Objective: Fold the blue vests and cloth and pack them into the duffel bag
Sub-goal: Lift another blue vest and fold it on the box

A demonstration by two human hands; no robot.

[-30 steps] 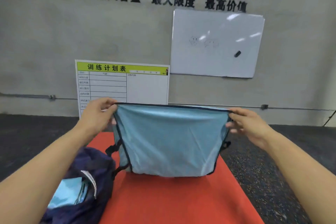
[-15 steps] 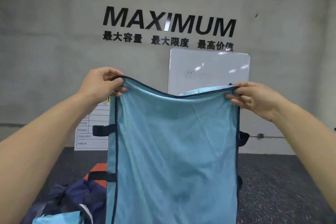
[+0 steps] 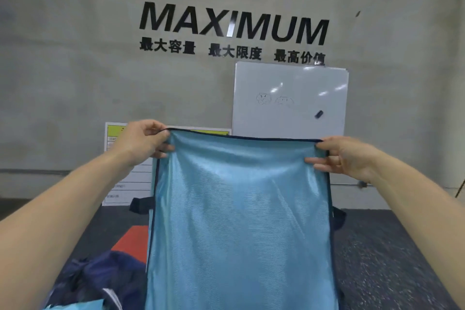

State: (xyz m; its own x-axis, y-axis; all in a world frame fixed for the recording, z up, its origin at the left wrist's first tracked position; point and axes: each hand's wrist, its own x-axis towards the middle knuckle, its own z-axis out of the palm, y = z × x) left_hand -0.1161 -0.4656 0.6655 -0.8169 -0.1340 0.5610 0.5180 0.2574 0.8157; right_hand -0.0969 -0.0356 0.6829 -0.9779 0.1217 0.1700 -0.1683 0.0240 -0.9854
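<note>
A light blue mesh vest (image 3: 241, 221) with dark navy trim hangs full length in front of me, its top edge stretched level. My left hand (image 3: 143, 139) pinches the upper left corner and my right hand (image 3: 339, 156) pinches the upper right corner. Dark straps stick out at both sides of the vest. The navy duffel bag (image 3: 100, 282) lies open at the lower left, with a piece of light blue fabric (image 3: 75, 306) showing inside it. The vest hides most of the red mat (image 3: 130, 236).
A grey wall with black lettering stands ahead. A whiteboard (image 3: 289, 100) leans against it, and a schedule board (image 3: 118, 176) stands at the left. Dark speckled floor (image 3: 392, 259) surrounds the mat.
From lying doubled low over the mat, the vest was lifted high and opened to full length. Since half a second ago my hands have lowered a little and the top edge is pulled straight.
</note>
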